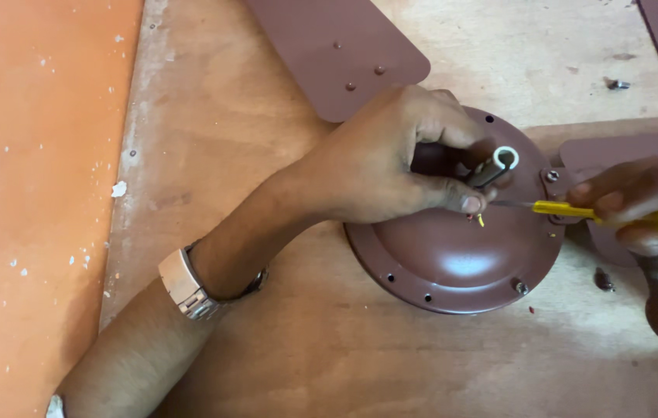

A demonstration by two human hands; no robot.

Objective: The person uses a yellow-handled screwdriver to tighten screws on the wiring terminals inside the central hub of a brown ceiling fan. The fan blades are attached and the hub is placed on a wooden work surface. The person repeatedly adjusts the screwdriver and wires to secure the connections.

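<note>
Wooden bench; shaft between fingers.

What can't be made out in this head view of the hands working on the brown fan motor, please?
- Screwdriver tip: hidden behind the left hand's thumb, head view.
- Screwdriver handle end and most of the right hand: cut off by the right edge.
- Base of the metal shaft: covered by the left hand's fingers.
- Small wires below the thumb: too small to trace.
- Fan blade: cut off by the top edge.
</note>
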